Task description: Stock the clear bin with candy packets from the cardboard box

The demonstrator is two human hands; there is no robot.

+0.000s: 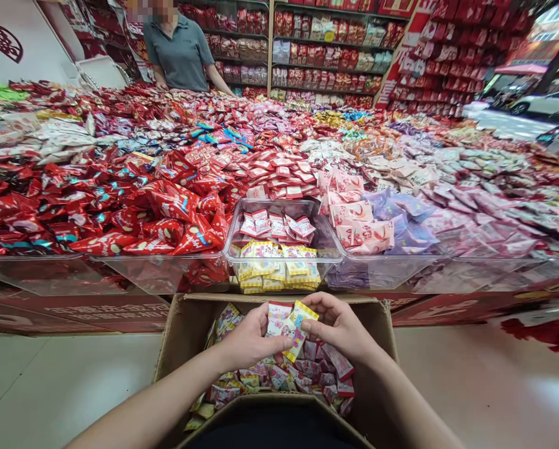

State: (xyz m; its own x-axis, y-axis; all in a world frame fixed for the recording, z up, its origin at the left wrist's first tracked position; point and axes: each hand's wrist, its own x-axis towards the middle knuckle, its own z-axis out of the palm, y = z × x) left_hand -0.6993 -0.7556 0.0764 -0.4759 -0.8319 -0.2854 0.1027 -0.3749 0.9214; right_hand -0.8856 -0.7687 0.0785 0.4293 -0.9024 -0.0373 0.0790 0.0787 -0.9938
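Observation:
Above an open cardboard box (279, 397) full of mixed candy packets, my left hand (251, 337) grips a white and red packet (278, 325) between thumb and fingers. My right hand (338, 324) pinches a yellow-edged packet (300, 329), which overlaps the other one. Just beyond my hands is a clear plastic bin (230, 247). At its back lie red and white packets (277, 226); toward its front are stacked yellow and white packets (279, 265).
Red snack bags (167, 212) fill the display on the left. Pink bags (361, 221) and purple bags (405, 218) lie right of the bin. A person (181, 50) in a grey shirt stands behind the display, before stocked shelves (326, 55).

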